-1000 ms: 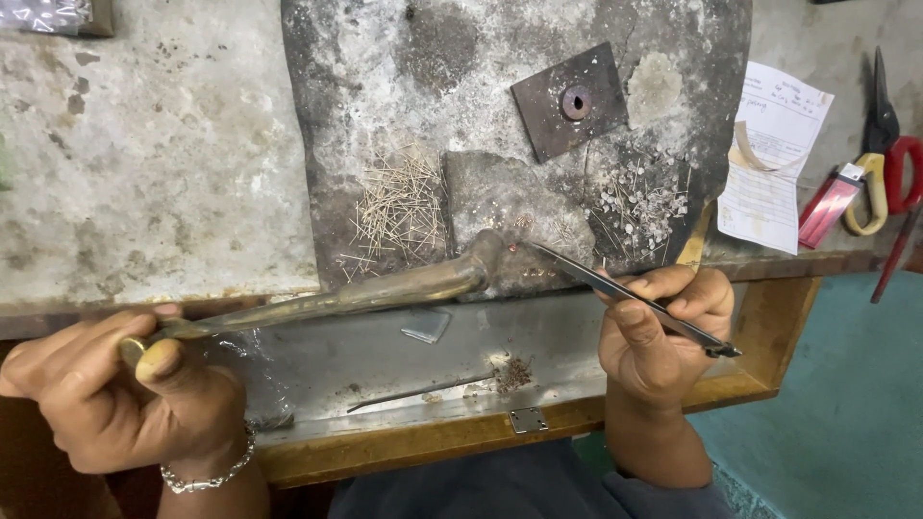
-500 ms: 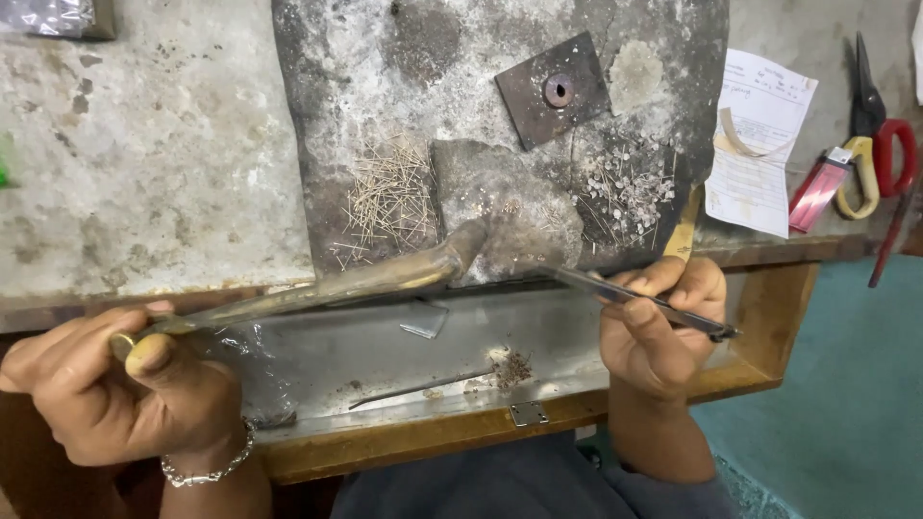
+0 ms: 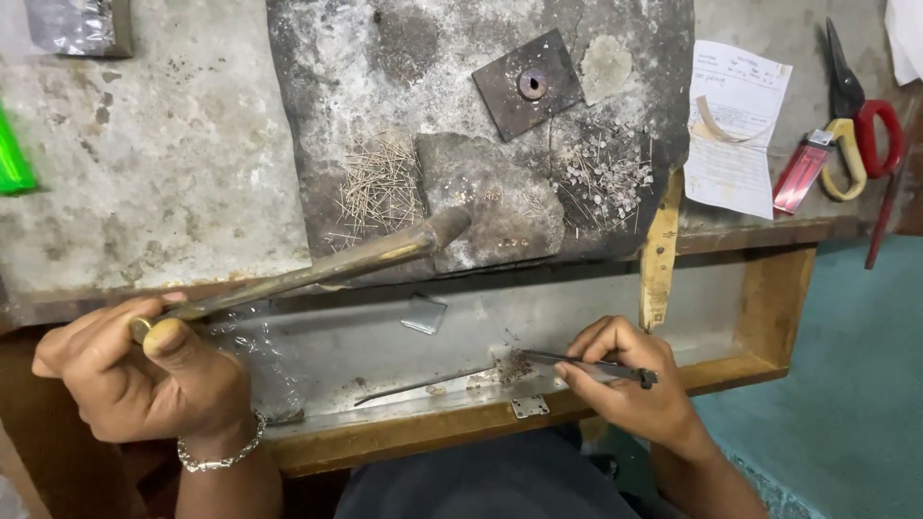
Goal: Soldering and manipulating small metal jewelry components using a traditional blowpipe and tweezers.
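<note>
Right hand [image 3: 630,384] lowered; torch [image 3: 317,269] upper-right

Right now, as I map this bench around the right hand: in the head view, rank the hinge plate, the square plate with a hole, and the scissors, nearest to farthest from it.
From the right hand, holding tweezers:
1. Small hinge plate, on the tray's front edge just left of the hand.
2. Square plate with a hole, up on the grey slab.
3. Scissors, far right on the benchtop.

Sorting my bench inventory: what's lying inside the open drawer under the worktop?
In the drawer: a small grey metal piece, a thin metal rod, and a clump of dark filings that the right hand reaches with tweezers. The left hand hides the drawer's left end.
</note>
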